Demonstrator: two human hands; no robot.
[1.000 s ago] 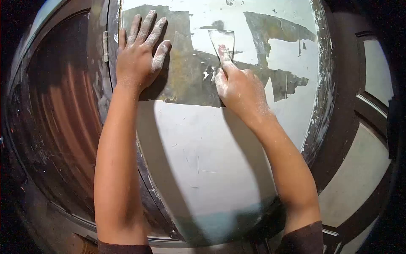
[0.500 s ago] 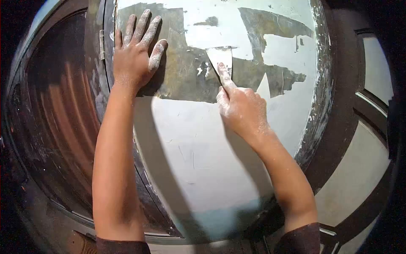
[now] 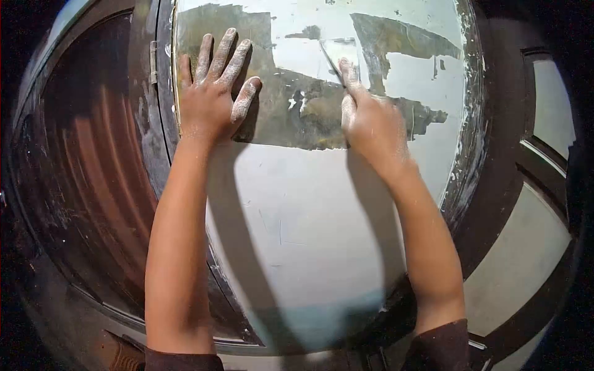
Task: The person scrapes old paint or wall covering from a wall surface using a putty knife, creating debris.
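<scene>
My right hand [image 3: 376,123], dusted with white powder, grips a scraper [image 3: 348,48] with its index finger stretched along the blade. The blade's wide edge points up against the white coating on the upper part of the panel [image 3: 303,204]. My left hand [image 3: 210,102] lies flat on the panel's upper left, its fingers spread and whitened by dust. Between and around the hands runs a bare grey-brown patch [image 3: 281,117] with ragged edges, where no white coating covers the surface. The scraper's handle is hidden inside my right hand.
A metal hinge [image 3: 153,62] sits on the frame left of the panel. Further left is a dark panel with reddish-brown folds [image 3: 102,173] showing in it. Dark framework with pale panels [image 3: 520,260] stands on the right. Shadows of both arms fall across the white surface.
My right hand has moved up and slightly right with the scraper, its blade now higher on the white coating. My left hand has shifted a little down and right, still flat on the panel.
</scene>
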